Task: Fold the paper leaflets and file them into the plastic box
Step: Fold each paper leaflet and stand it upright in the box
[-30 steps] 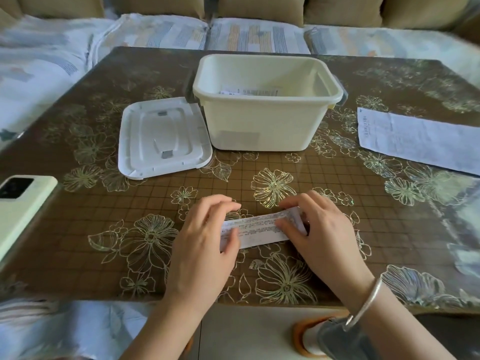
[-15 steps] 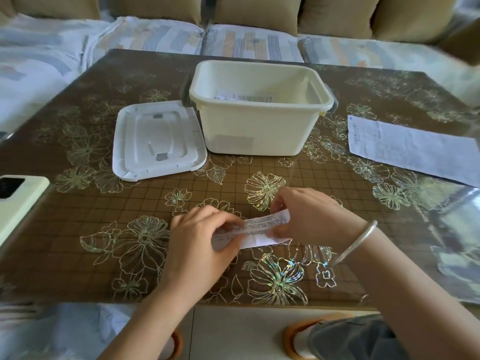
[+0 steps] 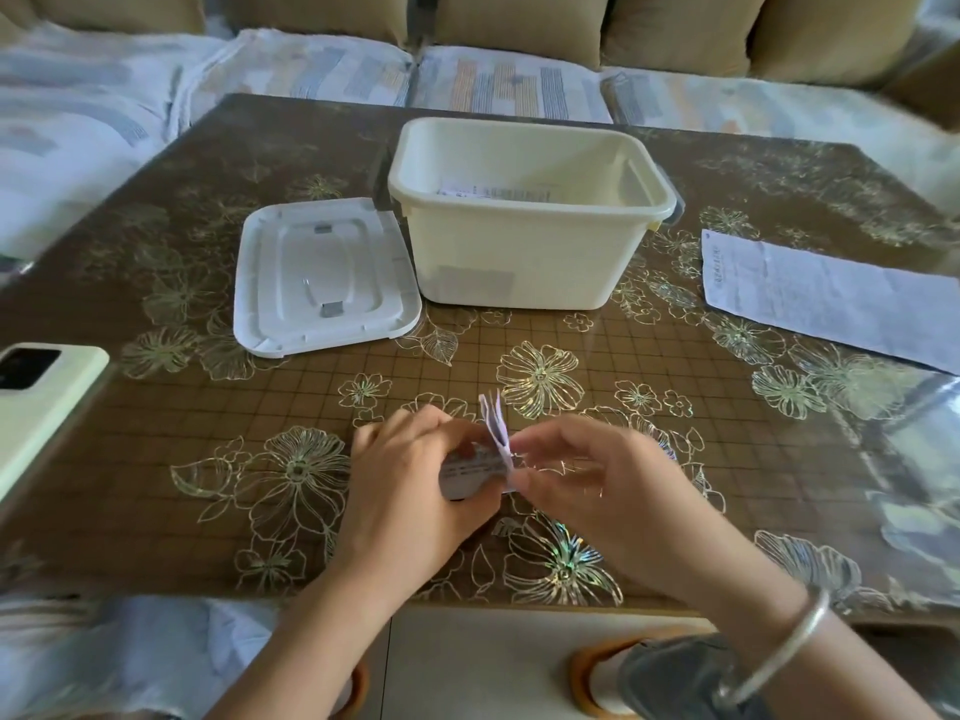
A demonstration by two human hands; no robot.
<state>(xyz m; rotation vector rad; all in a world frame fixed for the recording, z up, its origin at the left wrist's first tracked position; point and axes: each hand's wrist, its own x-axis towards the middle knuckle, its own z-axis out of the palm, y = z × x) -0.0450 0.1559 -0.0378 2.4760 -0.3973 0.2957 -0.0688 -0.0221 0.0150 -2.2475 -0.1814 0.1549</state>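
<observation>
View from the head camera onto a brown, flower-patterned desk [image 3: 156, 459]. Near the front edge, the left hand [image 3: 415, 501] and right hand [image 3: 608, 496] meet over a folded leaflet [image 3: 467, 472], a narrow printed strip held just above the desk top. The left grip is closed on it, with the fingers curled over the strip's left part. The right grip, somewhat blurred, pinches the strip at its bend, where the free end stands up as several thin layers between the two hands. A silver bangle [image 3: 779, 652] circles the right wrist. Beyond the hands, well apart from them, stands the cream plastic box [image 3: 519, 262], open at the top; filed papers [image 3: 498, 192] lie on its floor against the far wall. Its white lid [image 3: 324, 275] lies flat just beside the box's left wall. A flat leaflet [image 3: 831, 298], unfolded, lies on the desk to the right of the box. A pale green phone [image 3: 41, 402] rests at the desk's left edge. A cushioned sofa [image 3: 509, 85] runs behind the desk.
</observation>
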